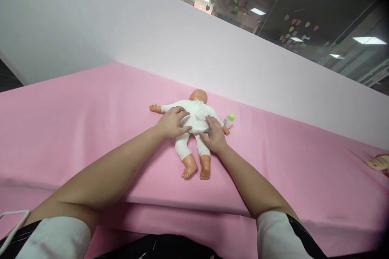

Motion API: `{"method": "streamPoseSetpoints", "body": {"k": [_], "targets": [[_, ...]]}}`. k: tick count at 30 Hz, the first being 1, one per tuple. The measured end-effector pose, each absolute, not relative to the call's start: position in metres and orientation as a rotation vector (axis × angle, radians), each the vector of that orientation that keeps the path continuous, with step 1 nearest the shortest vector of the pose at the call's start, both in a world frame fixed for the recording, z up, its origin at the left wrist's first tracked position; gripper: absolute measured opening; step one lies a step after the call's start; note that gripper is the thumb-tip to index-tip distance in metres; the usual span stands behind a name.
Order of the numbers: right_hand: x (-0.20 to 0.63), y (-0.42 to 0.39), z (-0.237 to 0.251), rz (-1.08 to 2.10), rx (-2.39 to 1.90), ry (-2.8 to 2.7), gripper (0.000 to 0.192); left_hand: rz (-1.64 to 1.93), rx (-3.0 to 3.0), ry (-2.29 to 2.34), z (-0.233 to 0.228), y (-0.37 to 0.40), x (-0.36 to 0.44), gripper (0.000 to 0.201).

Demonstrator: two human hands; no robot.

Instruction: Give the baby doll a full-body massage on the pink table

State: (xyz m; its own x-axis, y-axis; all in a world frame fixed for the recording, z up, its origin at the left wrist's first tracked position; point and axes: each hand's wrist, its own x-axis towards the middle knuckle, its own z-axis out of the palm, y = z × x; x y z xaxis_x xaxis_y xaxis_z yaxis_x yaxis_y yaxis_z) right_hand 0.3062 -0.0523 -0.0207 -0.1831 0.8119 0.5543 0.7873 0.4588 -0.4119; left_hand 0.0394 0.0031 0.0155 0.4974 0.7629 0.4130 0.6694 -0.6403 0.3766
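Note:
A baby doll with a white cloth body lies on the pink sheet, its bald head pointing away from me; no face shows. My left hand rests on the left side of the doll's trunk with its fingers spread. On the other side, my right hand lies flat against the lower trunk, thumb and fingers apart. Between the hands, a rumpled whitish patch shows on the doll's cloth; I cannot make out what it is. A small white bottle with a green cap lies beside the doll's right-hand arm.
The pink-covered table spreads to both sides, with a fold along its front edge. Behind it a white partition slants across. A beige and reddish object sits at the far right edge. A white cable runs by my left sleeve.

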Motion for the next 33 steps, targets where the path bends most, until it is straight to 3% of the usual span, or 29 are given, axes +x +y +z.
{"method": "streamPoseSetpoints", "body": {"k": [4, 11, 15, 19, 21, 25, 29, 33], "targets": [[0.296, -0.056, -0.018, 0.003, -1.308, -2.031, 0.050, 0.847, 2.683, 1.154, 0.015, -0.010, 0.059, 0.042], [0.288, -0.060, -0.001, 0.088, -1.565, -2.128, 0.027, 0.676, 2.706, 1.101, 0.006, -0.011, 0.074, 0.032], [0.286, -0.060, 0.000, 0.024, -1.588, -2.093, 0.037, 0.766, 2.696, 1.071, 0.008, -0.006, 0.073, 0.035], [0.284, -0.053, -0.009, -0.116, -1.431, -2.005, 0.019, 1.053, 2.708, 1.157, 0.007, 0.000, 0.077, 0.030], [0.284, -0.050, -0.015, -0.183, -1.349, -1.971, 0.027, 1.113, 2.730, 1.163, 0.003, 0.003, 0.080, 0.027], [0.287, -0.045, -0.023, -0.122, -1.331, -2.044, 0.047, 0.960, 2.743, 1.184, -0.007, 0.004, 0.086, 0.033], [0.290, -0.042, -0.018, 0.064, -1.466, -2.140, 0.043, 0.805, 2.678, 1.226, -0.007, 0.004, 0.090, 0.040], [0.292, -0.035, 0.004, 0.157, -1.558, -2.134, 0.036, 0.625, 2.592, 1.269, 0.012, 0.016, 0.091, 0.033]]}}
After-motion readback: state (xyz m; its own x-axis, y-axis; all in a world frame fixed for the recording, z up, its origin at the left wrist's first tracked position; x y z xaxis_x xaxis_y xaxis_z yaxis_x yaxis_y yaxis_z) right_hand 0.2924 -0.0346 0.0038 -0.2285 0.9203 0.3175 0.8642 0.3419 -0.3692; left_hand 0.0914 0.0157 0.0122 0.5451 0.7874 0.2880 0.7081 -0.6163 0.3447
